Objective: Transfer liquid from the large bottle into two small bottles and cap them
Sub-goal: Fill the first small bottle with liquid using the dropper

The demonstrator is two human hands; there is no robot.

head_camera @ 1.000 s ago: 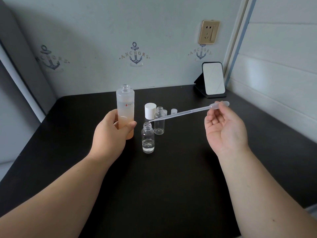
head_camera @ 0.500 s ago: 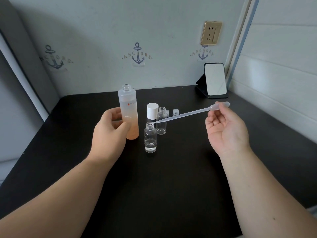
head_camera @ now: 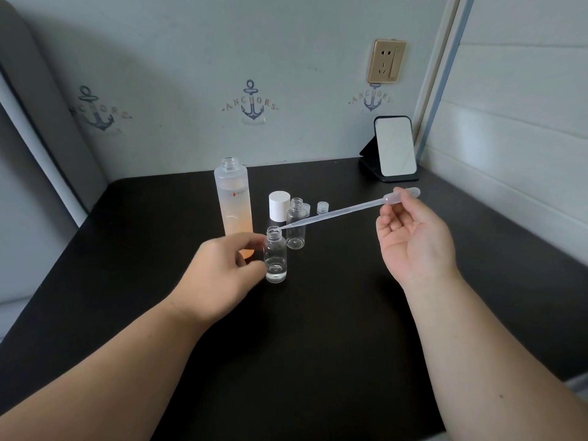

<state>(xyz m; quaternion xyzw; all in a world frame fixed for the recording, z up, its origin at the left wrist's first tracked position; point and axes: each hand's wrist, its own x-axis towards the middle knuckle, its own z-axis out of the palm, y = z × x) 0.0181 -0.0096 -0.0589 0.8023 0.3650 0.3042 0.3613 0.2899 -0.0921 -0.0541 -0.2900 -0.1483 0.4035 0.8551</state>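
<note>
The large frosted bottle (head_camera: pixel 234 202) stands uncapped on the black table (head_camera: pixel 318 329), holding pale orange liquid in its lower part. Just right of it, my left hand (head_camera: pixel 216 272) holds the near small clear bottle (head_camera: pixel 276 259) between thumb and forefinger; a little clear liquid lies at its bottom. My right hand (head_camera: pixel 413 246) pinches the bulb of a plastic pipette (head_camera: pixel 334 214), whose tip rests at that bottle's mouth. A second small bottle (head_camera: pixel 296 224) stands open just behind, looking empty. A white cap (head_camera: pixel 279 205) and a small clear cap (head_camera: pixel 322 207) sit behind them.
A small standing mirror (head_camera: pixel 395 148) is at the table's back right corner, near the wall. A wall socket (head_camera: pixel 386 60) is above it. Walls close the table at the back and right.
My left hand let go of the large bottle, which now stands on the table, and moved right to the near small bottle. The pipette tip came down to that bottle's mouth.
</note>
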